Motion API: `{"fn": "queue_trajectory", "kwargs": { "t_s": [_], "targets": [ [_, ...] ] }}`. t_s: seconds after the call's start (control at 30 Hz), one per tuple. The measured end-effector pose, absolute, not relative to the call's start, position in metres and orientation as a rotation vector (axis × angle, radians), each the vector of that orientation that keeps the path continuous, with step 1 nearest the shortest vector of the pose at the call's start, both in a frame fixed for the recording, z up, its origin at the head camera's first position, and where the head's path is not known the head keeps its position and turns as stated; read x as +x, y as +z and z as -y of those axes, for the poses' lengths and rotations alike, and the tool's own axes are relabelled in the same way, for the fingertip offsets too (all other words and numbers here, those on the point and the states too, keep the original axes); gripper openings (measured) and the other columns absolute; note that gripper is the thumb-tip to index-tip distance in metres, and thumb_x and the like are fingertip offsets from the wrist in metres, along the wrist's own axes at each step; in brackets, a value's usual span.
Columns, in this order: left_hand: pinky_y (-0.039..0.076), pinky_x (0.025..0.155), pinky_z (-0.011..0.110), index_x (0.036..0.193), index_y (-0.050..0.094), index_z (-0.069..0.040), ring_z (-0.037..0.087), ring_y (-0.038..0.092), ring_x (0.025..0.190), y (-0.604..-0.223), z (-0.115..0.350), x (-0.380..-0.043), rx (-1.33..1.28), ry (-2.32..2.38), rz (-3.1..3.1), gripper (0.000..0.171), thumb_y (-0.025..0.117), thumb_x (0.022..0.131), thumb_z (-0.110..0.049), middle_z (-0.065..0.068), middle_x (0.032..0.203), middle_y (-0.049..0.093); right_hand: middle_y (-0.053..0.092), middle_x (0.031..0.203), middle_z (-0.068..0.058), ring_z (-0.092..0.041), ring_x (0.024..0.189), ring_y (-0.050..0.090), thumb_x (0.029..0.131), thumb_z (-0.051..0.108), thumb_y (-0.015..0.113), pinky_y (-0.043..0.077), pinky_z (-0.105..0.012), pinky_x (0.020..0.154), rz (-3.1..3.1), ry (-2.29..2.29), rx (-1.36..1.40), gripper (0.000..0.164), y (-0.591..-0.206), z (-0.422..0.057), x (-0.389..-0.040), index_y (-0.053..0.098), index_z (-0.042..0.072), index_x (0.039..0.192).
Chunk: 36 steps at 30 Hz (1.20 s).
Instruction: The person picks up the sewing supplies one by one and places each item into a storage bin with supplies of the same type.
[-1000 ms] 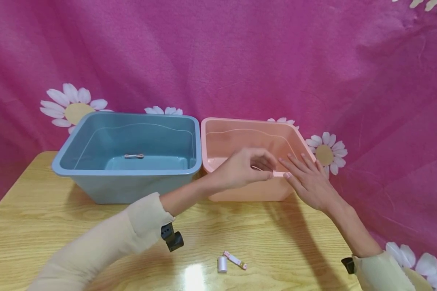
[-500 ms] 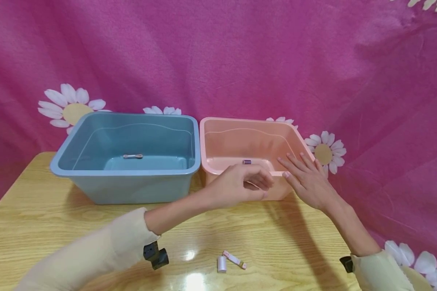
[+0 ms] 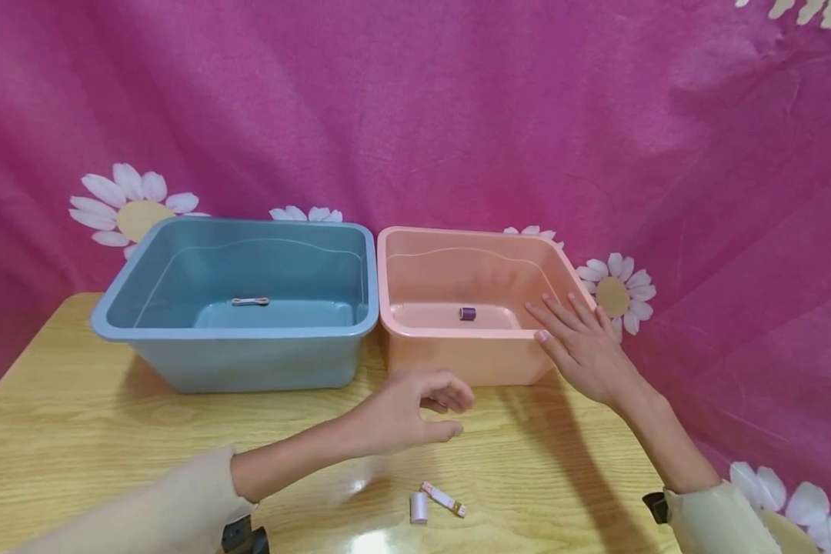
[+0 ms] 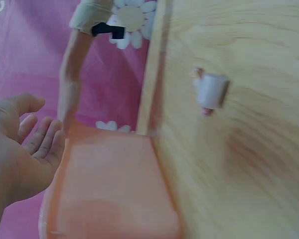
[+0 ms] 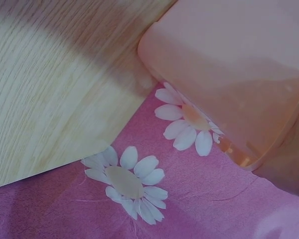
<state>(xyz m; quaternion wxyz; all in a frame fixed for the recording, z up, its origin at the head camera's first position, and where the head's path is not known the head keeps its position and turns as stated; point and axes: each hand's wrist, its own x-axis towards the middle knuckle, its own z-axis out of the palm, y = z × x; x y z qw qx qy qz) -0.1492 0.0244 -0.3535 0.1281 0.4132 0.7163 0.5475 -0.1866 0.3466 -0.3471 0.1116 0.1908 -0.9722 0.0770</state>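
My left hand [image 3: 415,412] hovers over the table in front of the pink bin, fingers loosely bent and nothing in them. My right hand [image 3: 585,346] rests with spread, straight fingers on the front right corner of the pink bin [image 3: 457,358]. Inside that bin lies a purple thread spool [image 3: 467,314]. Nearer the front of the table stand a white thread spool [image 3: 418,508] and, touching or close beside it, a small folded strip with pink and gold ends [image 3: 444,499]. The left wrist view shows the white spool blurred, and the strip partly hidden behind it.
A blue bin [image 3: 249,362] stands left of the pink one, nearly touching it. In it lies a small pale bundle with looped ends [image 3: 250,302]. A magenta floral cloth [image 3: 415,115] hangs behind the wooden table [image 3: 305,500].
My left hand has drawn back from over the pink bin toward the front left, its fingers loosening. The purple spool has come into view in the bin. My right hand has stayed put.
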Motion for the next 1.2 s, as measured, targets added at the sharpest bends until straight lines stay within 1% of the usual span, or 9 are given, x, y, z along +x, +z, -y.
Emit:
{"fn": "queue_trajectory", "kwargs": {
  "t_s": [0.1,0.27,0.43,0.53,0.63,0.7,0.8,0.93,1.2],
  "targets": [
    [0.051,0.091,0.025,0.112,0.067,-0.006,0.013,0.064,0.103,-0.365,-0.019,-0.145,1.123,1.567,-2.098,0.026,0.075,0.088,-0.004,-0.002,0.107,0.068,0.037,0.157,-0.011,-0.043,0.147,0.018,0.107,0.039,0.040,0.005,-0.068,0.112,2.848,0.223,0.572,0.049,-0.347,-0.347,-0.186,0.045,0.020,0.152],
    [0.051,0.092,0.026,0.114,0.067,-0.009,0.013,0.063,0.108,-0.380,-0.014,-0.141,1.075,1.517,-2.135,0.029,0.076,0.087,-0.005,-0.002,0.114,0.068,0.038,0.156,-0.013,-0.044,0.146,0.018,0.107,0.038,0.041,0.002,-0.069,0.112,2.842,0.219,0.582,0.049,-0.349,-0.348,-0.187,0.045,0.020,0.152],
    [0.050,0.094,0.028,0.118,0.065,-0.010,0.015,0.061,0.112,-0.395,-0.010,-0.135,1.045,1.481,-2.114,0.033,0.077,0.087,-0.008,-0.001,0.119,0.066,0.038,0.156,-0.013,-0.044,0.146,0.018,0.107,0.038,0.041,0.001,-0.068,0.112,2.843,0.220,0.585,0.049,-0.349,-0.348,-0.187,0.044,0.021,0.153],
    [0.049,0.095,0.028,0.120,0.062,-0.013,0.018,0.059,0.115,-0.405,-0.007,-0.131,1.003,1.463,-2.090,0.036,0.078,0.087,-0.012,-0.003,0.120,0.063,0.038,0.156,-0.013,-0.044,0.146,0.018,0.107,0.038,0.041,0.001,-0.068,0.113,2.846,0.222,0.582,0.049,-0.349,-0.348,-0.186,0.044,0.021,0.153],
    [0.050,0.096,0.032,0.121,0.059,-0.014,0.024,0.058,0.118,-0.415,-0.004,-0.127,0.992,1.450,-2.069,0.039,0.078,0.087,-0.013,0.000,0.123,0.061,0.039,0.155,-0.015,-0.044,0.146,0.019,0.107,0.038,0.041,0.000,-0.068,0.113,2.845,0.219,0.582,0.048,-0.349,-0.349,-0.186,0.044,0.021,0.152],
    [0.050,0.097,0.034,0.122,0.058,-0.012,0.024,0.057,0.120,-0.422,-0.003,-0.124,0.989,1.430,-2.075,0.040,0.078,0.088,-0.014,0.003,0.125,0.061,0.039,0.155,-0.015,-0.044,0.146,0.019,0.107,0.038,0.041,0.001,-0.067,0.113,2.844,0.221,0.577,0.049,-0.348,-0.349,-0.186,0.044,0.021,0.152],
    [0.050,0.096,0.034,0.123,0.060,-0.009,0.023,0.059,0.117,-0.431,0.000,-0.122,0.989,1.395,-2.099,0.039,0.077,0.089,-0.017,0.007,0.126,0.061,0.038,0.155,-0.015,-0.044,0.146,0.018,0.107,0.038,0.041,0.000,-0.066,0.114,2.843,0.224,0.579,0.049,-0.348,-0.348,-0.186,0.044,0.021,0.153],
    [0.051,0.094,0.030,0.122,0.062,-0.007,0.019,0.062,0.112,-0.441,0.003,-0.120,1.001,1.367,-2.121,0.037,0.077,0.090,-0.019,0.005,0.123,0.062,0.037,0.156,-0.014,-0.044,0.146,0.018,0.107,0.039,0.041,0.000,-0.067,0.114,2.844,0.233,0.580,0.049,-0.347,-0.347,-0.186,0.044,0.021,0.153],
    [0.052,0.088,0.025,0.118,0.064,-0.007,0.011,0.062,0.102,-0.453,0.004,-0.117,1.014,1.323,-2.199,0.038,0.081,0.086,-0.019,0.002,0.116,0.064,0.036,0.157,-0.013,-0.043,0.147,0.017,0.107,0.039,0.041,0.002,-0.066,0.114,2.848,0.241,0.577,0.049,-0.346,-0.346,-0.185,0.043,0.021,0.153]
  ]
}}
